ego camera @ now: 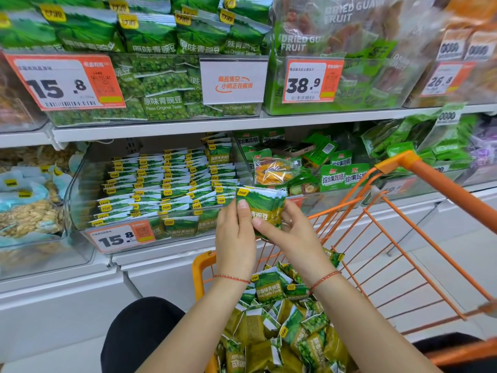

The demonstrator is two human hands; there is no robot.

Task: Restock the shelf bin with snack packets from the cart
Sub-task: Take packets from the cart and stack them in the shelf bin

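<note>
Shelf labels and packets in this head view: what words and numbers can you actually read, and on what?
"15.8": orange-and-white price tag on the upper clear bin.
"15.8": orange-and-white price tag on the lower clear plastic shelf bin.
"38.9": price tag on the guava bin.
"26.8": right-hand tag, blurred.
"DRIED GUAVA FRUIT": clear bags.
"Peas Original Taste": green packets.
"Peas Garlic Flavor": green packet in the orange wire cart.
Barcodes, QR codes: unreadable.
</note>
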